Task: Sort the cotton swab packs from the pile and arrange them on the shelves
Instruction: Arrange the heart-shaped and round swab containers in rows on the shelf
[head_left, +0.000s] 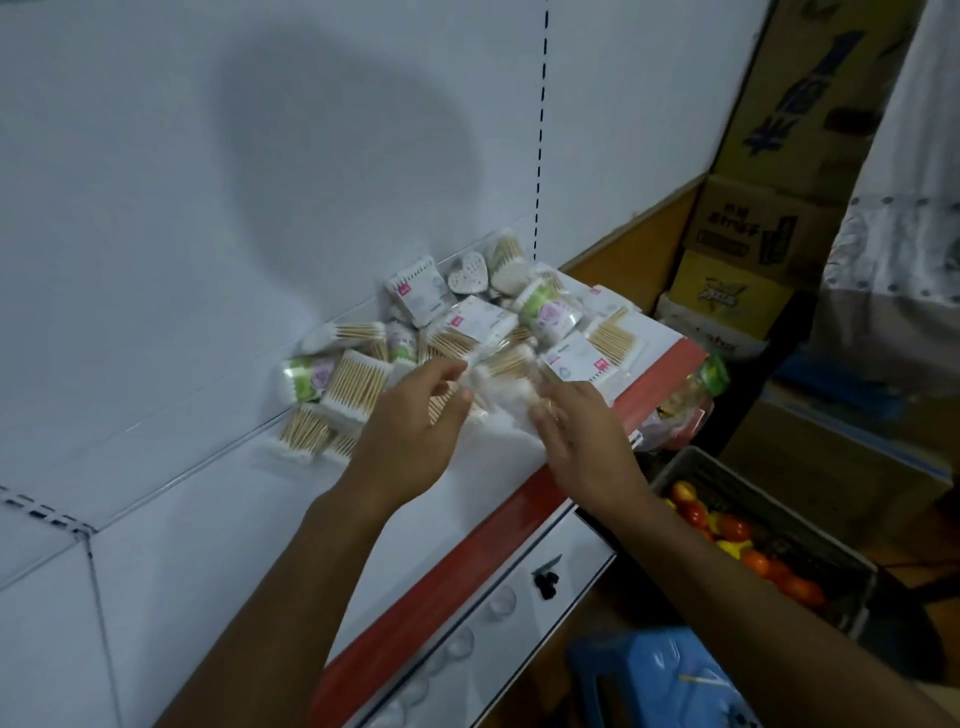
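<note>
The white shelf (218, 519) carried the pile of cotton swab packs (447, 332) against its back wall. Left hand (410, 421) and right hand (582, 431) met over a blurred pack (498, 384), fingers loosely spread, perhaps touching it.

No text can be read: the small red labels on the cotton swab packs (470, 325) at mid-frame, and the dark blue and black printed characters on the stacked cardboard boxes (763, 208) at the upper right of the frame, are too blurred to make out.
</note>
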